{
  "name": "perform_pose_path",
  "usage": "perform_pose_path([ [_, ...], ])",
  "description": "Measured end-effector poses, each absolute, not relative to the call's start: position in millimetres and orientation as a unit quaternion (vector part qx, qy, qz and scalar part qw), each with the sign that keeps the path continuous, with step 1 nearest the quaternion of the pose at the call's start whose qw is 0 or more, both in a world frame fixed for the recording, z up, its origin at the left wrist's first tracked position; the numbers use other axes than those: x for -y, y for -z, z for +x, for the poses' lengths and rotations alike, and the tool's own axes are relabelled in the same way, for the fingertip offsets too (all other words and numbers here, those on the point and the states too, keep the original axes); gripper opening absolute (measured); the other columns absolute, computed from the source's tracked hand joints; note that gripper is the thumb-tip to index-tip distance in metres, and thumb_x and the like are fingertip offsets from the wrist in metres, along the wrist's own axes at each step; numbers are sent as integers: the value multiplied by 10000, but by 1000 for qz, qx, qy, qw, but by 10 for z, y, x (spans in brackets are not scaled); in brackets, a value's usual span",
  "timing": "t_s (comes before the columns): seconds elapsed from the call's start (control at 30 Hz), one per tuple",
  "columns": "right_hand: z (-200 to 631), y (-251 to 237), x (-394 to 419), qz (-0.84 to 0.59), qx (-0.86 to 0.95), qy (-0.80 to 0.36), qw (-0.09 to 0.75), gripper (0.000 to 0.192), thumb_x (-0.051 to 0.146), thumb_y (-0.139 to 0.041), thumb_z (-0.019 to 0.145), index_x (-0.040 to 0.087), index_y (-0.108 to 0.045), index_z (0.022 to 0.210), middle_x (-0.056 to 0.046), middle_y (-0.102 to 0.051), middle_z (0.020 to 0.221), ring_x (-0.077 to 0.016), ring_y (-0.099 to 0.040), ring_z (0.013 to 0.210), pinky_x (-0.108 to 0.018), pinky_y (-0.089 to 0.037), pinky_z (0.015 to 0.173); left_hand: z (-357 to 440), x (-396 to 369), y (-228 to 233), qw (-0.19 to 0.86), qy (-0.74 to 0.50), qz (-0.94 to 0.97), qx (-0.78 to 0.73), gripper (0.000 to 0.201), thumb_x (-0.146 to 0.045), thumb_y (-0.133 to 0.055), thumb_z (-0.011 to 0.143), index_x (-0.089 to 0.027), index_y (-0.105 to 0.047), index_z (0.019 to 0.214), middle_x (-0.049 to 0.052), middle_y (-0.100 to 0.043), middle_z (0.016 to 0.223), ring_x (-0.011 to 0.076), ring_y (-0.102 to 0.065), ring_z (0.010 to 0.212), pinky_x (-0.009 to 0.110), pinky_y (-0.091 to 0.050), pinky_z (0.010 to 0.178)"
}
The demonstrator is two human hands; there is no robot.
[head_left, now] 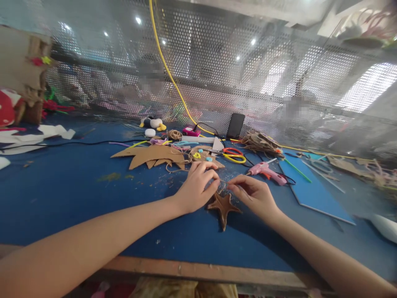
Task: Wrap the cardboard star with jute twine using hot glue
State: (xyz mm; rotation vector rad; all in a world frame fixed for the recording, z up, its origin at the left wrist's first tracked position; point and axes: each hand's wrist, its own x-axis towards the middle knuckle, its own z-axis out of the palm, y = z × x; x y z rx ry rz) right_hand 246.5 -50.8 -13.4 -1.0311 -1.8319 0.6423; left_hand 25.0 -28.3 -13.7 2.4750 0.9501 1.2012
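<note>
At the centre of the frame a brown cardboard star (223,207) lies flat on the blue worktop (77,190), one point toward the near edge. Just above it the left hand (195,186) and right hand (254,194) pinch a thin strand (223,181) between their fingertips. Farther back lie a pink glue gun (268,171) and scissors (234,155).

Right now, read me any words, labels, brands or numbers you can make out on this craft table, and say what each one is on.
None can be read.
Pink glue gun: any marking too small and blurred.
Dark phone: screen blank.
Pink box: too blurred.
Cardboard star between left hand and right hand: no print.
</note>
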Motion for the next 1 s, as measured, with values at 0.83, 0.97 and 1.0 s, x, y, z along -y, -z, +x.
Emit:
perform_pose_path([
  [0.83, 2481, 176, 446, -325, 818, -195, 433, 216, 296, -606, 969, 240, -781, 1081, -47, -770, 896, -149, -688, 826, -271, -543, 768, 256, 315, 169, 82, -365, 870, -321, 113, -285, -608, 982, -212, -692, 961, 74, -593, 1284, 267, -458, 1240, 457, -406, 1103],
  [0.97, 2493, 180, 452, -392, 795, -184, 424, 221, 324, -629, 953, 234, -770, 1097, -34, -777, 927, -152, -695, 815, -261, -548, 754, 251, 312, 157, 81, -383, 858, -332, 156, -251, -585, 992, -209, -680, 875, 66, -603, 1227, 256, -469, 1202, 438, -420, 1072],
  [1.0, 2498, 175, 452, -411, 787, -178, 425, 211, 335, -637, 946, 231, -773, 1070, -28, -777, 907, -151, -691, 788, -257, -548, 733, 251, 313, 153, 80, -388, 854, -337, 164, -239, -583, 989, -209, -677, 858, 65, -604, 1216, 254, -472, 1194, 438, -420, 1068],
])
